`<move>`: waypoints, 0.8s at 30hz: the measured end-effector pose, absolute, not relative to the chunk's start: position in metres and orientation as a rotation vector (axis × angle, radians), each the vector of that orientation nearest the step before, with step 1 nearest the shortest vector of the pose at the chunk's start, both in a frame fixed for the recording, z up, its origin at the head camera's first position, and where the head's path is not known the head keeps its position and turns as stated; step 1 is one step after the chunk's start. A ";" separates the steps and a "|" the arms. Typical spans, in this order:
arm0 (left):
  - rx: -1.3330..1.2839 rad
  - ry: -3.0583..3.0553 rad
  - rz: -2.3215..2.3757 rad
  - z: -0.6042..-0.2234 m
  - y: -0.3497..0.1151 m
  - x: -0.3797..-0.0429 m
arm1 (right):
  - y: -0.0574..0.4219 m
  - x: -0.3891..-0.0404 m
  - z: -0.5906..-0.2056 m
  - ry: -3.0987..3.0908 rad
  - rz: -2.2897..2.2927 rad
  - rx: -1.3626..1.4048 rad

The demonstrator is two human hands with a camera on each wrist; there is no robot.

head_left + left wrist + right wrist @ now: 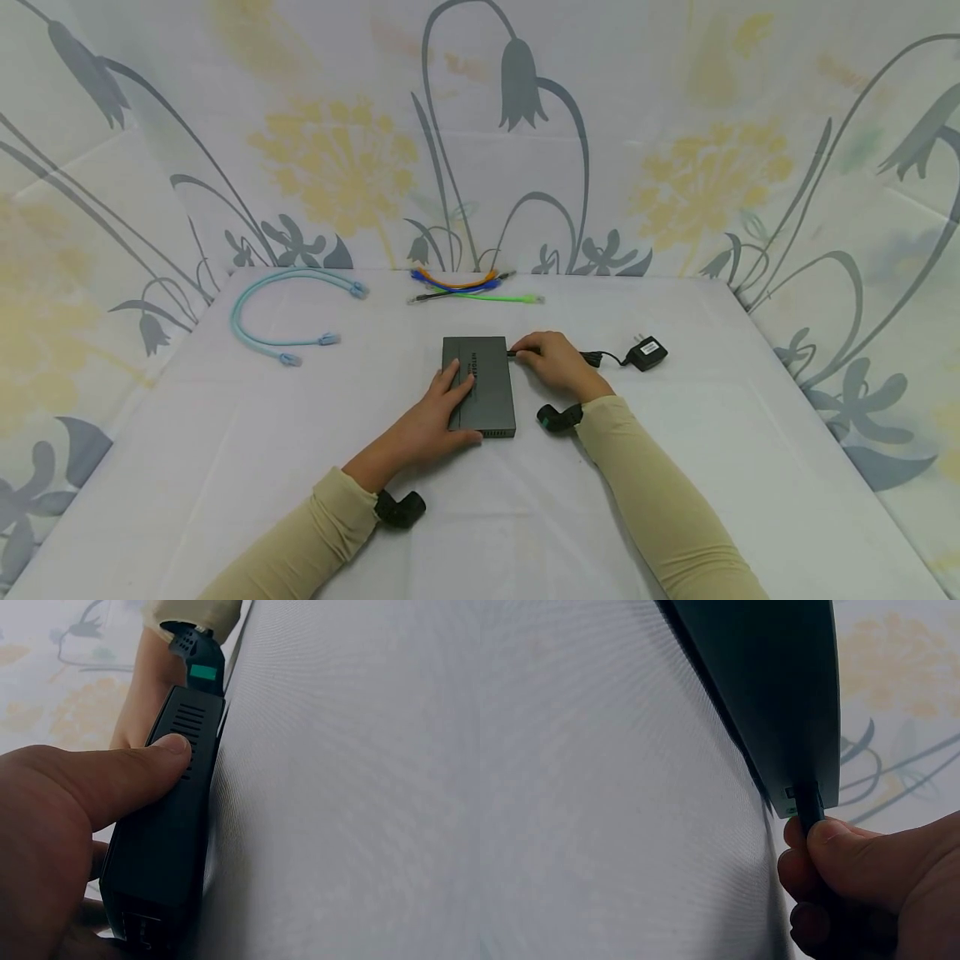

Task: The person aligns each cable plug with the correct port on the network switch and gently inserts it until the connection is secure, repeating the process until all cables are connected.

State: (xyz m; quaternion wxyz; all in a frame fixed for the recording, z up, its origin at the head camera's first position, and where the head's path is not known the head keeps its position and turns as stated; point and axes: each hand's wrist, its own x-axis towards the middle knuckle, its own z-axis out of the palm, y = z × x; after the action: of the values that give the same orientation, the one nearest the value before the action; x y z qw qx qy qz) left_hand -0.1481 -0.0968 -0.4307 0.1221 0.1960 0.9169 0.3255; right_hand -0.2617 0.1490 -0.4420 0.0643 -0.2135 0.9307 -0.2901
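Note:
A dark grey Netgear network switch [491,392] lies flat in the middle of the table. My left hand [431,421] rests on it, fingers spread over the top and thumb along its near vented side. In the left wrist view that thumb [142,776] presses the vent slots. My right hand [553,360] pinches the black power plug [808,806] between thumb and fingers. The plug's tip is at the round jack near the far end of the switch's right side; how deep it sits I cannot tell. Its bundled cord [592,358] runs right to a black power adapter [647,354].
A light blue network cable coil [251,304] lies at the back left. Short patch cables in orange, blue, black and green [495,297] lie at the table's back edge. Floral cloth [480,167] hangs behind and on both sides. White cloth [480,533] covers the table.

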 end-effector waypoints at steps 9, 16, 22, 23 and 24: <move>0.581 2.671 0.950 -0.433 -0.096 -0.149 | 0.148 -0.262 -0.441 2.807 -0.838 -0.648; 0.565 2.679 0.954 -0.433 -0.094 -0.150 | 0.149 -0.263 -0.441 2.806 -0.832 -0.654; 0.513 2.664 0.943 -0.431 -0.089 -0.153 | 0.152 -0.263 -0.436 2.786 -0.842 -0.633; 0.510 2.664 0.941 -0.430 -0.088 -0.153 | 0.153 -0.262 -0.435 2.784 -0.849 -0.629; 0.508 2.663 0.941 -0.429 -0.088 -0.154 | 0.154 -0.262 -0.435 2.785 -0.852 -0.627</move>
State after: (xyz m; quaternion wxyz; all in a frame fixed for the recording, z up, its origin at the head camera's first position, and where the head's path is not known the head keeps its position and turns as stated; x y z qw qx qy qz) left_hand -0.1541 -0.0875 -0.4293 0.1358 0.1755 0.9194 0.3248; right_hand -0.2622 0.1541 -0.4345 0.0810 -0.2098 0.9318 -0.2850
